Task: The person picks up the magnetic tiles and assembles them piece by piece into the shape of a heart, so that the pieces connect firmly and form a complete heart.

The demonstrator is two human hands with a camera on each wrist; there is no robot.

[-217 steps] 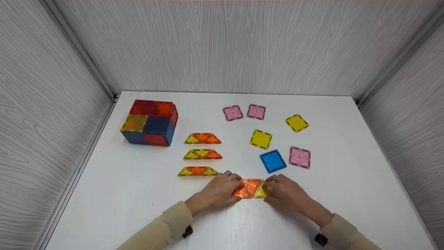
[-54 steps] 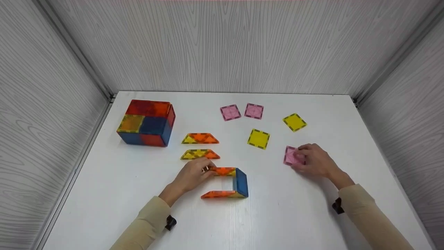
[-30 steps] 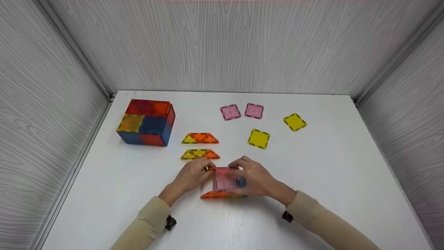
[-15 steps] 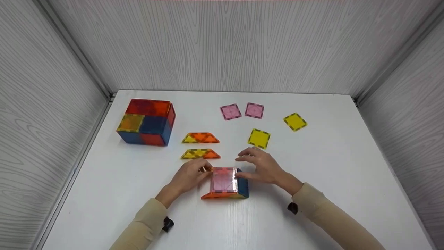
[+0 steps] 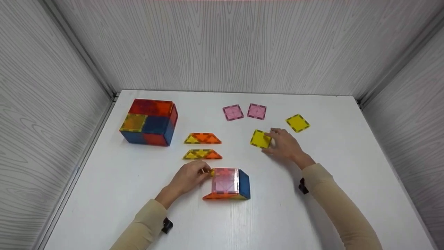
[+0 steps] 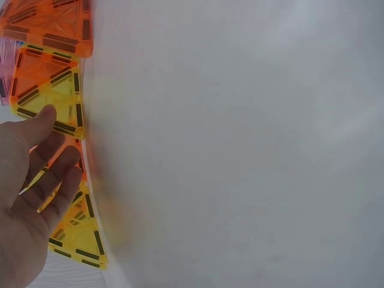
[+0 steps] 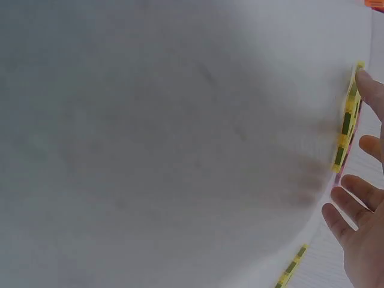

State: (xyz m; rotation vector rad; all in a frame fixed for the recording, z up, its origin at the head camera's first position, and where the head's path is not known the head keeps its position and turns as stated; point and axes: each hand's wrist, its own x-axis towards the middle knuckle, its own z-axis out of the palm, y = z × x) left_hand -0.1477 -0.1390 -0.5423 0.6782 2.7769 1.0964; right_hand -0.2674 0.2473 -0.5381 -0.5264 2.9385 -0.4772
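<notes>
My left hand (image 5: 187,177) pinches the yellow triangular magnetic tile (image 6: 54,105) at the left end of a standing trapezoid wall; in the left wrist view the thumb lies on its face. A pink square magnetic tile (image 5: 225,181) lies across the top of this small structure. Its near wall (image 5: 222,196) is orange and yellow, and a blue square magnetic tile (image 5: 244,184) slopes down its right side. Farther right, my right hand (image 5: 286,144) reaches around the right edge of a yellow square magnetic tile (image 5: 259,139), fingers spread and thumb by its near edge.
A box of red, blue and yellow tiles (image 5: 149,121) stands at the back left. Two trapezoid pieces, an upper one (image 5: 203,138) and a lower one (image 5: 202,154), lie behind the structure. Pink squares (image 5: 233,113) and another yellow square (image 5: 297,123) lie farther back.
The row of triangles became a standing wall with the blue tile attached. My right hand carried a pink square onto the top, let go, and moved back right to the yellow square.
</notes>
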